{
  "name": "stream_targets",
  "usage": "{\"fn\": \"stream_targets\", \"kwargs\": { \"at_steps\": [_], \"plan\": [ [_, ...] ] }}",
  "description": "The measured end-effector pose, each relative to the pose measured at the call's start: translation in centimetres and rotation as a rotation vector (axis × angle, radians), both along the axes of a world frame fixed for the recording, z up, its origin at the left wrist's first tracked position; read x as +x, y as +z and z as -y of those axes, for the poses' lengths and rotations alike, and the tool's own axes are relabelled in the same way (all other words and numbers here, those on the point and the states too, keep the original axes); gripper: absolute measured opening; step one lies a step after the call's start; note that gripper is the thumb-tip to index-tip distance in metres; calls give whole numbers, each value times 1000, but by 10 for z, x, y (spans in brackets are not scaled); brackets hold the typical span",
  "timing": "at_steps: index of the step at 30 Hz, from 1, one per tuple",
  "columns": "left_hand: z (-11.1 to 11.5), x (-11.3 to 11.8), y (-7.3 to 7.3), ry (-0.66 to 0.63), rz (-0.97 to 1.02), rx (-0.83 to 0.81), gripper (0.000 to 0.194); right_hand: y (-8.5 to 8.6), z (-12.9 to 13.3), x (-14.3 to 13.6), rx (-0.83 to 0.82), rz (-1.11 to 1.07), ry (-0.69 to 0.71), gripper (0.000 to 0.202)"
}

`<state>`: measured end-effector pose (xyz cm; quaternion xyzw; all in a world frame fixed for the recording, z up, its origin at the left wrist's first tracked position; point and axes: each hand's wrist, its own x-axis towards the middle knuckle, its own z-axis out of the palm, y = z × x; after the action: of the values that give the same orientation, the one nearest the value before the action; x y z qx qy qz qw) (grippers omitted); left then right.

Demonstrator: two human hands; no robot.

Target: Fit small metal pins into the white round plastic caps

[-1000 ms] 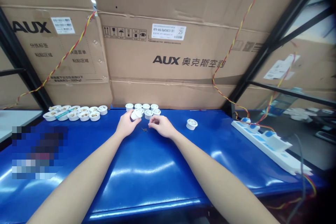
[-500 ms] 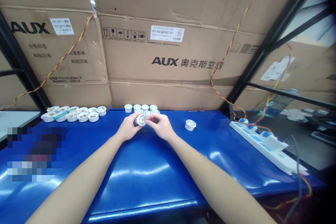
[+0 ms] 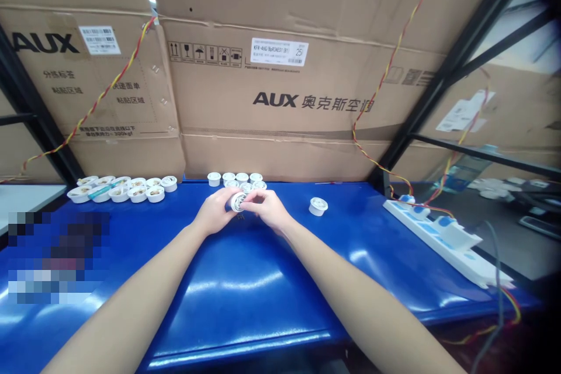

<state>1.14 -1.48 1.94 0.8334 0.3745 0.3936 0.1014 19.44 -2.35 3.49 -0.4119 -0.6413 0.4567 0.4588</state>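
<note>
My left hand point(image 3: 215, 211) is closed around a small round white part point(image 3: 237, 202), whose open face is turned toward my right hand. The fingers of my right hand point(image 3: 265, 208) are pinched together at that face; anything between them is too small to make out. Tiny dark pieces point(image 3: 241, 217) lie on the blue table point(image 3: 245, 304) just below the held part. Behind my hands stand several similar white parts point(image 3: 242, 177) in rows. One more white part point(image 3: 318, 206) sits alone to the right.
Several white cups point(image 3: 120, 193) with small pieces inside stand at the back left, a teal tool point(image 3: 100, 191) across them. A white power strip point(image 3: 442, 239) with plugs runs along the right edge. Cardboard point(image 3: 272, 152) walls the back; twisted wires point(image 3: 372, 96) hang before it.
The held white part has turned slightly and sits a little further right. My right fingertips have shifted slightly left over its face. The whole view has moved a little.
</note>
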Motion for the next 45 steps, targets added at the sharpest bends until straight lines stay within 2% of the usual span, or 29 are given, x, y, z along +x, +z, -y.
{"fn": "stream_targets", "kwargs": {
  "at_steps": [3, 5, 8, 10, 15, 18, 21, 24, 27, 31, 33, 35, 37, 40, 42, 45],
  "plan": [
    [3, 1, 2, -5, -27, 0, 35, -5, -2, -1, -23, -17, 38, 37],
    [4, 2, 3, -26, -32, 14, 33, -7, -2, -2, 17, -1, 69, 43],
    [6, 4, 2, -51, -26, 21, 29, -7, 0, -2, 179, 67, 68, 45],
    [5, 4, 1, -38, -26, 15, 30, -4, 5, -3, 307, 138, 13, 42],
    [5, 5, -1, -14, -34, 15, 42, 6, 19, -6, 589, 443, -103, 53],
    [5, 7, 0, 74, -62, -17, 46, 16, 22, -3, 650, 655, -126, 45],
    [3, 7, 1, 142, -99, -36, 53, 26, 12, 15, 683, 893, -177, 39],
    [-3, 1, 0, 204, -51, -56, 43, 27, -6, 43, 583, 1093, -359, 34],
    [-9, -6, -3, 281, 17, -100, 29, 20, -23, 68, 399, 1252, -339, 37],
    [-14, -12, -4, 371, 73, -116, 27, 13, -30, 88, 171, 1370, -409, 39],
    [-16, -14, -6, 411, 83, -112, 27, 13, -29, 88, 144, 1385, -494, 48],
    [-19, -15, -9, 410, 75, -107, 26, 13, -25, 81, 241, 1340, -522, 56],
    [-23, -15, -13, 358, 14, -106, 29, 10, -21, 66, 402, 1247, -448, 55],
    [-28, -14, -20, 292, -153, -133, 47, 3, -13, 37, 570, 1128, -238, 45],
    [-31, -13, -23, 305, -226, -157, 54, -3, -9, 22, 570, 1074, -122, 35],
    [-31, -12, -22, 329, -206, -139, 44, -10, -6, 11, 545, 987, -40, 22]
  ]
}}
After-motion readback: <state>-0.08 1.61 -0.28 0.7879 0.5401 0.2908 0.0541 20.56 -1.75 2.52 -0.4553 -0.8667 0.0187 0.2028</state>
